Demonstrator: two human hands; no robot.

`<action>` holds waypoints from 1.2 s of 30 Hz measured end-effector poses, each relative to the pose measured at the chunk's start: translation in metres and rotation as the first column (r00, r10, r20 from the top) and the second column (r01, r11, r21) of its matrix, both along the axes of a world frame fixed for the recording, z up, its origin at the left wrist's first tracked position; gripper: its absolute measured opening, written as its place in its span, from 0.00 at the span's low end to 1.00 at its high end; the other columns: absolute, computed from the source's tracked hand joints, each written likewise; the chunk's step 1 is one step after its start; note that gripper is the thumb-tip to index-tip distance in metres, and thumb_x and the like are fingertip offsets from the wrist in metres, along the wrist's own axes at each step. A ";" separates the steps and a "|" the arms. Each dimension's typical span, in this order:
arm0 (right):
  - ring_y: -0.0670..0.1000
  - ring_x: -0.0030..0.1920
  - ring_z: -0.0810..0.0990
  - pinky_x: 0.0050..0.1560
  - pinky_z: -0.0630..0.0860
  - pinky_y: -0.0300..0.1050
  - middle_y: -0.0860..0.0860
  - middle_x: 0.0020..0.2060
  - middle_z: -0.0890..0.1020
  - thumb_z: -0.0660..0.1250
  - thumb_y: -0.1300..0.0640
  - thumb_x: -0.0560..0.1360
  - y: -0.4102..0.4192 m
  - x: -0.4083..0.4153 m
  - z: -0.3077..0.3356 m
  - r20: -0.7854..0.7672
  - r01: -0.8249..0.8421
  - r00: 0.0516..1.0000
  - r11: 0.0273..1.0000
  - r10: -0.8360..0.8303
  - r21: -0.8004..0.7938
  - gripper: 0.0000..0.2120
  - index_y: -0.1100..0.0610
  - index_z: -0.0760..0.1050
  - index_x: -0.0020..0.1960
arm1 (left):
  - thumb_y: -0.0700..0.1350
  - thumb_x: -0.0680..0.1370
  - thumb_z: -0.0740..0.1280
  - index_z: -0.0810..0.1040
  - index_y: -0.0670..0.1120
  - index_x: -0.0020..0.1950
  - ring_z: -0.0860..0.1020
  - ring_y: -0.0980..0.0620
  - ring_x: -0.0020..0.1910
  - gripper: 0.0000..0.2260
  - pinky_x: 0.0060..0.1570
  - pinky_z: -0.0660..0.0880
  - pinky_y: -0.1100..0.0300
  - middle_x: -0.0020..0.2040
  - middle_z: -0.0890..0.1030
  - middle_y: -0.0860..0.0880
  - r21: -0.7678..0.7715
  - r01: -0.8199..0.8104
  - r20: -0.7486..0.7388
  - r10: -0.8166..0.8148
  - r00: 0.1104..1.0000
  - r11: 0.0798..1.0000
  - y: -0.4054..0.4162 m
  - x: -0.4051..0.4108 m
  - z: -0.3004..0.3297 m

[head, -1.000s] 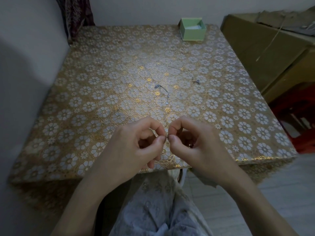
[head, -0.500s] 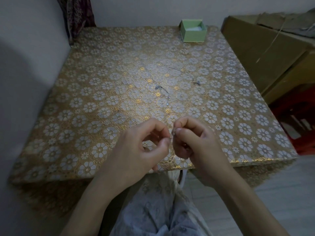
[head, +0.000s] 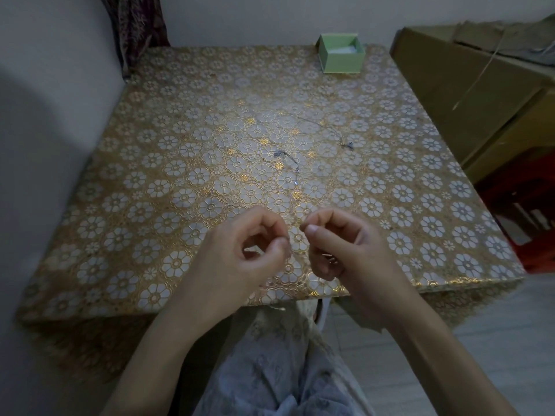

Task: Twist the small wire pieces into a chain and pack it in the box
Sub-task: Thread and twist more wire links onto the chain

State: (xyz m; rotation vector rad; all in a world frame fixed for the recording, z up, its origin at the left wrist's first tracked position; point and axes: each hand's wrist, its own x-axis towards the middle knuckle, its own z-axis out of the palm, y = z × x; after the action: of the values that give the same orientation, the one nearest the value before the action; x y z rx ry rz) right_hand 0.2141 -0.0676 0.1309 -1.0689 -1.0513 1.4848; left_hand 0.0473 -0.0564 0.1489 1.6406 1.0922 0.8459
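Worktop: a square worktop (head: 186, 163) under a gold cloth printed with white flowers, its left edge against a pale wall, its far edge against another.
Room: a dark patterned curtain (head: 136, 28) hangs at the far-left corner; brown cardboard boxes (head: 468, 94) stand just off the right edge; pale floorboards (head: 450, 331) show below the near edge.
Left hand: the left hand (head: 240, 259) hovers over the near edge, fingers curled, thumb and forefinger pressed together as if pinching; what they hold is too fine to make out.
Right hand: the right hand (head: 345, 250) is held just beside it, apart by a narrow gap, fingers curled, thumb tip meeting the forefinger in a pinch; any wire between them cannot be seen.
Wire pieces: one thin wire piece (head: 288, 163) lies near the middle of the worktop, a second wire piece (head: 333, 132) lies toward the right edge, apart from the first.
Box: a small green box (head: 342, 60) sits open near the far-right corner, with something pale inside.
Seated person: patterned light trousers (head: 279, 361) show under the near edge.
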 end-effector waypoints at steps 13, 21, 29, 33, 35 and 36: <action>0.44 0.26 0.67 0.26 0.64 0.35 0.46 0.26 0.72 0.69 0.65 0.73 -0.003 -0.002 0.006 0.233 -0.100 0.970 0.986 0.067 0.133 0.04 0.60 0.78 0.40 | 0.34 0.75 0.65 0.77 0.46 0.41 0.75 0.54 0.28 0.08 0.24 0.69 0.66 0.32 0.79 0.47 -0.051 0.014 0.036 -0.012 0.999 0.999 0.005 -0.001 0.004; 0.43 0.26 0.67 0.26 0.64 0.34 0.43 0.26 0.72 0.68 0.64 0.73 -0.003 -0.002 0.006 0.315 -0.085 0.949 0.976 0.018 0.202 0.05 0.61 0.77 0.38 | 0.37 0.75 0.66 0.77 0.48 0.39 0.75 0.54 0.27 0.07 0.24 0.70 0.65 0.32 0.79 0.46 -0.037 0.015 -0.001 -0.015 1.000 0.999 0.006 -0.002 0.003; 0.46 0.23 0.68 0.24 0.65 0.38 0.48 0.22 0.71 0.67 0.61 0.69 -0.001 0.001 0.005 0.133 -0.007 0.991 0.993 -0.008 0.114 0.05 0.59 0.76 0.35 | 0.43 0.70 0.65 0.75 0.50 0.37 0.74 0.61 0.25 0.03 0.26 0.69 0.70 0.32 0.79 0.50 -0.001 0.027 -0.060 -0.028 0.998 1.000 0.004 -0.001 0.002; 0.46 0.23 0.67 0.25 0.64 0.38 0.46 0.22 0.72 0.67 0.61 0.69 -0.002 -0.001 0.003 0.087 0.032 0.995 0.993 -0.042 0.109 0.05 0.58 0.76 0.35 | 0.44 0.70 0.65 0.75 0.51 0.38 0.76 0.56 0.30 0.02 0.27 0.71 0.67 0.34 0.78 0.50 0.005 0.053 -0.074 -0.053 0.996 0.999 0.004 -0.002 -0.001; 0.46 0.23 0.67 0.25 0.64 0.38 0.46 0.23 0.71 0.67 0.61 0.69 -0.002 -0.003 0.002 0.077 0.059 0.995 0.992 -0.068 0.114 0.05 0.59 0.75 0.35 | 0.45 0.70 0.66 0.75 0.51 0.38 0.78 0.48 0.31 0.02 0.26 0.73 0.63 0.34 0.78 0.48 -0.015 0.064 -0.057 -0.065 0.996 0.998 0.003 -0.002 -0.001; 0.46 0.23 0.67 0.25 0.64 0.38 0.46 0.23 0.71 0.66 0.61 0.69 -0.002 -0.004 0.001 0.068 0.070 0.995 0.992 -0.077 0.109 0.05 0.59 0.75 0.35 | 0.44 0.70 0.66 0.75 0.51 0.38 0.78 0.47 0.30 0.02 0.26 0.73 0.62 0.34 0.78 0.48 -0.025 0.063 -0.052 -0.064 0.997 0.998 0.003 -0.002 -0.001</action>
State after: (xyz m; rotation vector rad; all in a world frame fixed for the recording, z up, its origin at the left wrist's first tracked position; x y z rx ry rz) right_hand 0.2097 -0.0698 0.1321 -1.0811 -1.1171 1.3252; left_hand 0.0457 -0.0539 0.1484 1.6777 1.0763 0.7496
